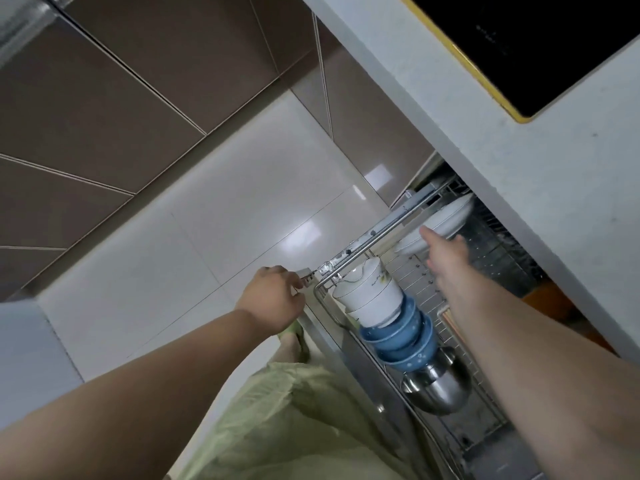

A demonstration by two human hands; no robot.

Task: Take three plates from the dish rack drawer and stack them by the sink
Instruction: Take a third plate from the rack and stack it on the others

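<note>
The dish rack drawer (349,258) is pulled out from under the grey counter, its wire basket in view at centre right. White plates (446,216) stand on edge at the drawer's far end. My right hand (445,252) reaches into the drawer with fingers spread, right at the plates; I cannot tell if it grips one. My left hand (273,296) is closed on the drawer's front handle (306,273) at the near corner.
Stacked white bowls (367,292), blue bowls (401,337) and a steel bowl (438,386) sit in the drawer's near row. The grey countertop (519,161) overhangs the drawer, with a black cooktop (540,46) set in it. Glossy floor tiles lie to the left.
</note>
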